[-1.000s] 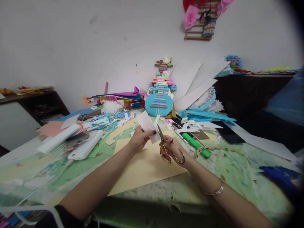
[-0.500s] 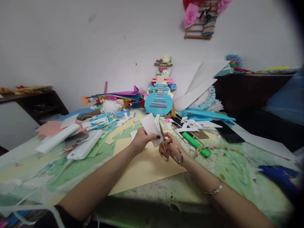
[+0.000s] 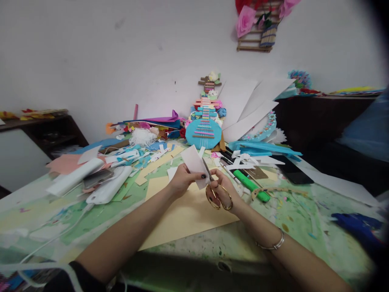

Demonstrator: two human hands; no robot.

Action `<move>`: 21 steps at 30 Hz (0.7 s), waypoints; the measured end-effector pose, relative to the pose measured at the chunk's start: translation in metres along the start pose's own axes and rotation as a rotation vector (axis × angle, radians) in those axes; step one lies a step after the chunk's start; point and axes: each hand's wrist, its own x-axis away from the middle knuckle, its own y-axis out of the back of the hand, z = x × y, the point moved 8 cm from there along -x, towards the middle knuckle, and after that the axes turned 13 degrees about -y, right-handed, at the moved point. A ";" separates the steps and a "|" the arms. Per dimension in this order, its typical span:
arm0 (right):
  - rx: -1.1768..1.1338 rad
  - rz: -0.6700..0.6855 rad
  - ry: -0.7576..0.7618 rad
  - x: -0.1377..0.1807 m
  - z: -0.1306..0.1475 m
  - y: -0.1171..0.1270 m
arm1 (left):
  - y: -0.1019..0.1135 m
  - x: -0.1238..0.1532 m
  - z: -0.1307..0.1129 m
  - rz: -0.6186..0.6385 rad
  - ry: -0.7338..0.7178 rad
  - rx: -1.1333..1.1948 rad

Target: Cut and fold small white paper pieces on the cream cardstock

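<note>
My left hand [image 3: 183, 180] pinches a small white piece of paper [image 3: 193, 161] between thumb and fingers, holding it up above the table. Gold-handled scissors [image 3: 225, 198] are in my right hand [image 3: 223, 186], with fingers through the loops. Their blades lie along the right edge of the white paper; whether they bite into it I cannot tell. Beneath both hands a cream sheet of paper [image 3: 170, 221] lies flat on the table.
Behind the hands stands a blue paper lute [image 3: 203, 134] against the wall. A green marker [image 3: 251, 184] and a black phone [image 3: 291, 168] lie at right. On the left are a white power bank-like block [image 3: 110, 186] with a cable and several paper scraps.
The scissors' handle loops have come closer together, and the blades have closed somewhat at the paper's edge. My left hand keeps the paper in nearly the same place.
</note>
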 end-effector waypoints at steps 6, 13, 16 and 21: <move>0.018 0.020 -0.013 0.002 0.002 -0.002 | 0.006 -0.002 -0.005 -0.083 -0.025 0.129; -0.033 0.098 -0.067 0.004 0.002 -0.010 | 0.010 -0.005 -0.007 -0.142 -0.031 0.153; -0.063 0.117 -0.069 0.004 0.002 -0.012 | 0.009 -0.004 -0.007 -0.125 -0.031 0.135; -0.071 0.127 -0.074 0.004 0.003 -0.013 | 0.010 -0.005 -0.007 -0.113 -0.050 0.116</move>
